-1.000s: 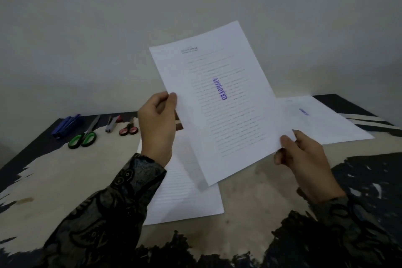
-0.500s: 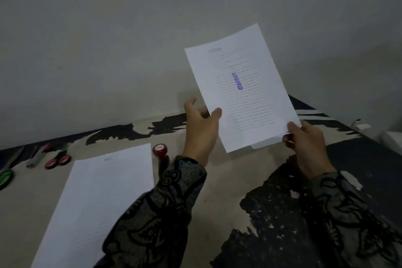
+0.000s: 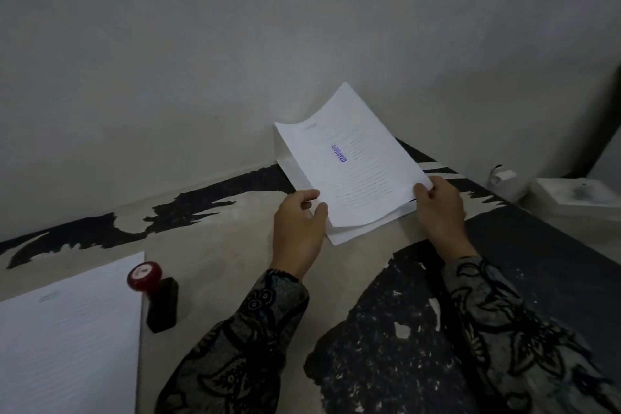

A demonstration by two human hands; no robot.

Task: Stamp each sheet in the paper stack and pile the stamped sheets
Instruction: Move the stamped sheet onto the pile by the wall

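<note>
A white sheet (image 3: 356, 158) with a blue "APPROVED" stamp mark bows low over the pile of stamped sheets (image 3: 363, 230) at the table's far right. My left hand (image 3: 297, 232) pinches the sheet's near left edge. My right hand (image 3: 440, 208) pinches its near right corner. The unstamped paper stack (image 3: 70, 336) lies at the near left. The stamp (image 3: 154, 296), with a red knob and a black body, stands just right of that stack, untouched.
The table top (image 3: 218, 239) is worn beige with black patches and meets a grey wall behind. Beyond its right edge sit a white box (image 3: 578, 195) and a small white fitting (image 3: 502, 175).
Both hands have carried the stamped sheet rightward and lowered it from head height onto the stamped pile. The view has swung right, so the scissors and pens have left the frame.
</note>
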